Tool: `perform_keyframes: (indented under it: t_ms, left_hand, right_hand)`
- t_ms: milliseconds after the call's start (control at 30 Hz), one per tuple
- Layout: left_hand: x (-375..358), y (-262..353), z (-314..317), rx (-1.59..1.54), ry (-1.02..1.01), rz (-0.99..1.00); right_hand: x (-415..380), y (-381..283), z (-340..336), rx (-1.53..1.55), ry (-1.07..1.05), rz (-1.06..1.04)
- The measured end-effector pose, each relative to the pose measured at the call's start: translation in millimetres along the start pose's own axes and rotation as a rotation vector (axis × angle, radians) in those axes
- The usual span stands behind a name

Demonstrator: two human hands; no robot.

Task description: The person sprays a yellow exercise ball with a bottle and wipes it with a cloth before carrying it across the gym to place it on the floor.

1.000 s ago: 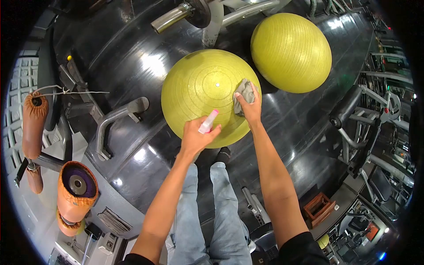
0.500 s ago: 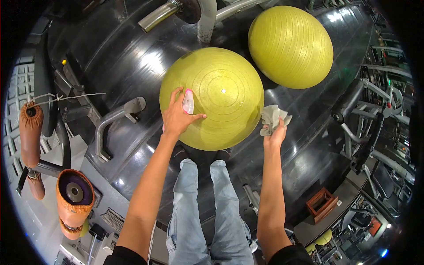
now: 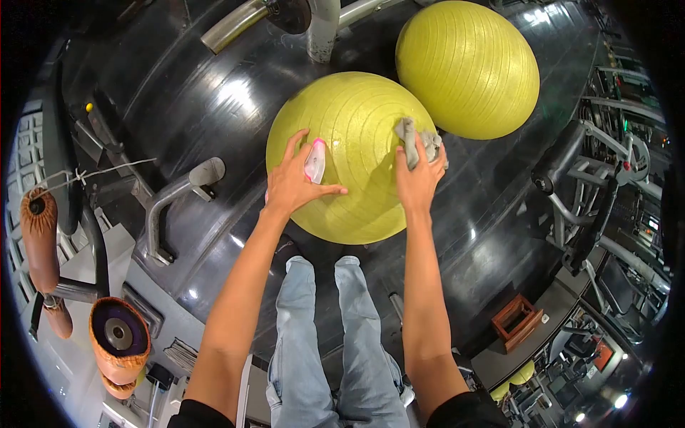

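In the middle of the head view a large yellow-green exercise ball (image 3: 349,214) rests on the dark floor in front of my feet. My left hand (image 3: 289,182) lies against the ball's left side, thumb stretched out over it. Within that hand is a clear plastic bottle with pink trim (image 3: 315,162), mostly hidden by my palm and fingers. My right hand (image 3: 420,178) presses a crumpled grey cloth (image 3: 408,135) onto the ball's upper right side. The ball's surface shows ring-shaped ridges.
A second yellow-green ball (image 3: 467,71) stands just behind on the right. A metal machine post (image 3: 323,36) rises behind the balls. Left are a padded machine leg (image 3: 207,171) and brown padded rollers (image 3: 39,242). A wooden box (image 3: 516,323) and a black-padded machine (image 3: 560,157) stand right.
My right hand has moved left with the cloth, from beside the ball onto its surface. The ball's ring pattern has turned to the right, and its white plug no longer shows.
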State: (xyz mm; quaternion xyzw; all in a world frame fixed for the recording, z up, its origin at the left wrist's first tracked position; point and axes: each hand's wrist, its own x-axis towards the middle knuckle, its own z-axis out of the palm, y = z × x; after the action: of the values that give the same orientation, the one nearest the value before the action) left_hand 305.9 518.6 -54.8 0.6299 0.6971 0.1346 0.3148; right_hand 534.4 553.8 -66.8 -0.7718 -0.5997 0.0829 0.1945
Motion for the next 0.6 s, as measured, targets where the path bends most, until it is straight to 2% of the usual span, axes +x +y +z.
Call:
perform_keyframes:
  t_ms: [67, 100, 167, 233, 333, 367, 433, 467, 533, 600]
  left_hand:
    - [0, 0, 7, -0.067, -0.032, -0.096]
    - [-3, -3, 14, -0.065, -0.035, -0.097]
    - [-10, -8, 29, -0.088, 0.096, -0.02]
    - [-12, -7, 30, -0.093, 0.089, -0.032]
    - [-9, -12, 30, -0.076, 0.1, -0.047]
    - [-7, -14, 30, -0.063, 0.115, -0.048]
    - [-3, -18, 27, -0.053, 0.094, -0.064]
    - [-2, -20, 25, -0.046, 0.075, -0.08]
    - [-1, -23, 19, -0.046, 0.041, -0.123]
    - [-3, -29, 14, -0.049, 0.012, -0.168]
  right_hand:
    - [10, 13, -16, 0.104, -0.237, 0.102]
    - [15, 16, -18, 0.105, -0.24, 0.104]
    - [27, 20, -17, 0.112, -0.271, 0.048]
    - [38, 15, -1, 0.132, -0.218, 0.046]
    - [41, -12, 18, 0.044, -0.061, -0.156]
    - [37, -25, 19, 0.047, -0.06, -0.15]
    - [27, -48, 17, 0.075, -0.109, -0.357]
    - [18, -55, 14, 0.079, -0.11, -0.353]
    - [-10, -62, 2, 0.16, -0.304, -0.544]
    - [-38, -53, -9, 0.174, -0.361, -0.536]
